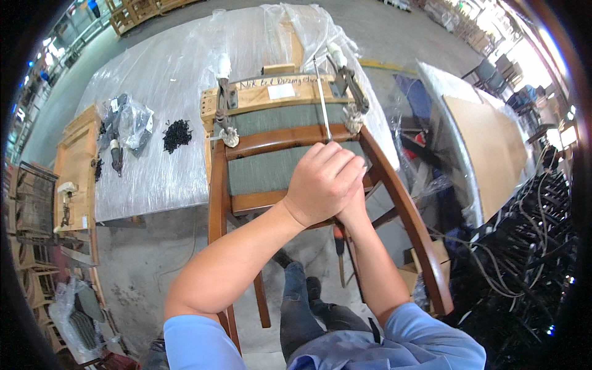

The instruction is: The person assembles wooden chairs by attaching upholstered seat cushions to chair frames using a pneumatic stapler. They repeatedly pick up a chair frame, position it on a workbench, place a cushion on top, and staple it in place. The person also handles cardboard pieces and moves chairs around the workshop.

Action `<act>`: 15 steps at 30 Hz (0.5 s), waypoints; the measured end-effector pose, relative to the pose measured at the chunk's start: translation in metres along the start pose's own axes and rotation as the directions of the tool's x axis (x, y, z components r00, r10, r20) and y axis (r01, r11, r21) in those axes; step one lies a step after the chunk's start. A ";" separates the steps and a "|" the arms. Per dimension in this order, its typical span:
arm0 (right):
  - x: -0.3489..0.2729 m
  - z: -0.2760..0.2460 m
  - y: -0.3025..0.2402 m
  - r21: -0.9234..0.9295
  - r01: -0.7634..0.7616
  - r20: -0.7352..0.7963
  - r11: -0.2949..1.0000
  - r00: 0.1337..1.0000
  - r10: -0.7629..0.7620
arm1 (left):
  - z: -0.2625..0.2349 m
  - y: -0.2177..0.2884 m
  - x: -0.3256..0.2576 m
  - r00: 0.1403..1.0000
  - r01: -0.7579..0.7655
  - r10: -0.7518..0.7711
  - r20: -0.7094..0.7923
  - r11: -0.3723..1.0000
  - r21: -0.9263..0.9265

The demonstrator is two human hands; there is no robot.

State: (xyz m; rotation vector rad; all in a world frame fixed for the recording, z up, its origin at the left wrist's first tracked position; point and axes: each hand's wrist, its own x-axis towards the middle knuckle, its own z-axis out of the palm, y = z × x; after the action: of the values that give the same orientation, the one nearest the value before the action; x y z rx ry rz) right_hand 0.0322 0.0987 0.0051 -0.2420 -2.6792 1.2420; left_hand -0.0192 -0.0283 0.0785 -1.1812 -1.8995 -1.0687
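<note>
A brown wooden chair frame (217, 197) with green upholstered panels lies against a plastic-wrapped table, its top held in a pale wooden jig (271, 95) with two metal clamps (226, 117). My left hand (320, 182) is wrapped over my right hand (354, 203), and both are closed around the handle of a long thin metal tool (322, 98). The tool's shaft runs up from my fists across the chair's back rail toward the jig. My right hand is mostly hidden under the left.
A pile of small black screws (176, 134) and a plastic bag with tools (126, 123) lie on the table at the left. A wooden board (487, 154) stands to the right, tangled cables (524, 246) beyond it. A wooden crate (74, 166) sits at far left.
</note>
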 end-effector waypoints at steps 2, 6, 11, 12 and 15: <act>0.041 0.003 0.009 -0.016 -0.181 0.043 0.983 0.982 0.181 | 0.001 -0.005 0.002 0.999 0.035 -0.035 -0.023 0.999 -0.001; 0.097 0.010 0.039 -0.449 -0.141 0.046 0.882 0.983 0.180 | -0.009 -0.018 0.005 0.980 0.195 -0.199 -0.028 0.976 -0.100; 0.115 -0.008 0.020 -0.536 -0.168 0.077 0.827 0.966 0.246 | -0.014 -0.042 0.003 0.925 0.370 -0.374 -0.069 0.927 -0.067; 0.118 -0.008 0.031 -0.523 -0.178 0.077 0.834 0.964 0.254 | -0.014 -0.044 0.002 0.917 0.388 -0.392 -0.073 0.919 -0.066; 0.125 -0.019 0.047 -0.468 -0.192 0.110 0.863 0.956 0.272 | -0.016 -0.052 0.000 0.889 0.443 -0.448 -0.095 0.894 -0.066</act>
State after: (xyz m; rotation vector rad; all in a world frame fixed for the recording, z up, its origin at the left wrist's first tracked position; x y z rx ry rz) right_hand -0.0813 0.1699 -0.0074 -0.5609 -3.1421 0.6857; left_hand -0.0654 -0.0559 0.0700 -0.6983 -2.1249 -1.3882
